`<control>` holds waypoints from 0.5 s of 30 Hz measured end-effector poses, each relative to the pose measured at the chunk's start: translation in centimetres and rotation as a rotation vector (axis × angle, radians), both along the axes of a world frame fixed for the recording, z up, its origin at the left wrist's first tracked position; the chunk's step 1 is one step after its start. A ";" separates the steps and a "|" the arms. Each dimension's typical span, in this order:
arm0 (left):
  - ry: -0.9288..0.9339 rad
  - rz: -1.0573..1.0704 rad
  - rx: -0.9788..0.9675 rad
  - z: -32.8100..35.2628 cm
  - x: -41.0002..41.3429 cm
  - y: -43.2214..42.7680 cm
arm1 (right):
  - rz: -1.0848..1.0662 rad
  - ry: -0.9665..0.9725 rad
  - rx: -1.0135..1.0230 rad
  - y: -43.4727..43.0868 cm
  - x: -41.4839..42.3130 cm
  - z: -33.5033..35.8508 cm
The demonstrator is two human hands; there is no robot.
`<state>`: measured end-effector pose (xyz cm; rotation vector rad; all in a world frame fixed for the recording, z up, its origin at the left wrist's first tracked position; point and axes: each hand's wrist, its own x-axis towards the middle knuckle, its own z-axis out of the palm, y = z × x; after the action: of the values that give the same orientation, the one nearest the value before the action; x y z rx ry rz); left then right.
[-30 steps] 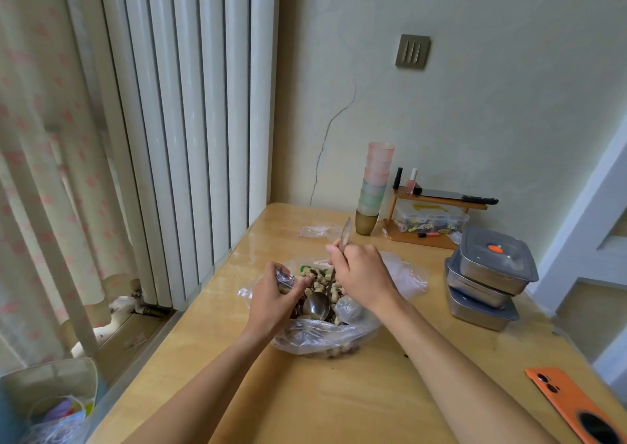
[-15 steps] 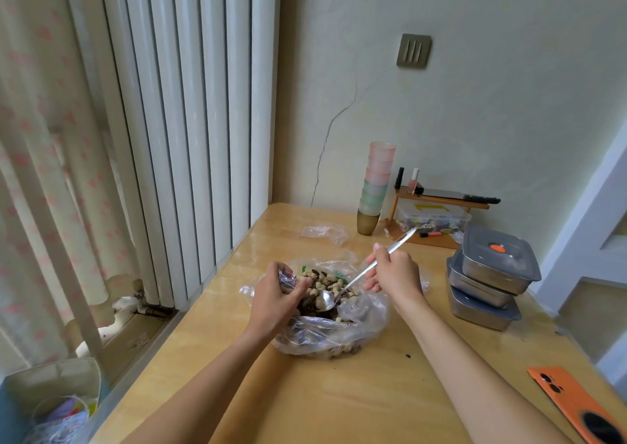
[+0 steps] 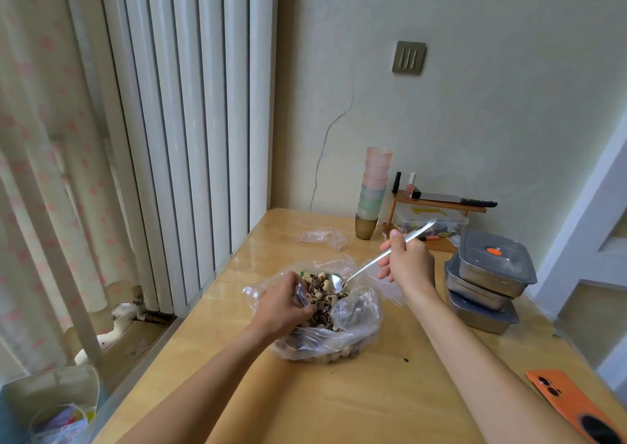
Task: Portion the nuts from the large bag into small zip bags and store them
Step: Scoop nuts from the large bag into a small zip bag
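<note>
A large clear plastic bag (image 3: 356, 321) full of mixed nuts (image 3: 320, 296) lies open in the middle of the wooden table (image 3: 356, 403). My left hand (image 3: 281, 304) grips the bag's left rim and holds the mouth open. My right hand (image 3: 409, 262) grips the handle of a metal spoon (image 3: 364, 268); the spoon's bowl rests on top of the nuts near the far side of the bag's mouth. A small empty clear zip bag (image 3: 322, 237) lies further back on the table, apart from both hands.
Stacked steel containers with grey lids (image 3: 488, 280) stand to the right. A stack of plastic cups (image 3: 373, 192) and a small wooden rack (image 3: 441, 212) stand by the wall. An orange phone (image 3: 573, 406) lies at the near right edge. A radiator is at the left.
My right hand swung out to the right and back, tilting the spoon from upright to slanted; its bowl rose from deep in the nuts to their surface. The left hand stayed.
</note>
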<state>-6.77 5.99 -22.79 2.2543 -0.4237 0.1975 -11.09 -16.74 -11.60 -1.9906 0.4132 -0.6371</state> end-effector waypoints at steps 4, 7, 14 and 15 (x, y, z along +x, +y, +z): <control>0.011 0.013 -0.007 0.4 0.1 -1.1 | 0.070 -0.081 -0.071 1.7 -0.2 0.9; 0.043 0.034 -0.074 0.8 0.0 -1.8 | 0.137 -0.215 -0.251 3.2 -0.6 1.5; 0.152 0.049 -0.217 1.0 -0.4 -2.2 | 0.433 -0.435 -0.712 5.8 -1.1 1.5; 0.156 0.050 -0.224 1.0 -0.4 -2.2 | 0.436 -0.468 -0.761 6.1 -1.2 1.5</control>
<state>-7.16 3.81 -21.80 2.0435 -0.2490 0.0895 -12.28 -10.66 -10.10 -2.4119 -0.6249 -1.0342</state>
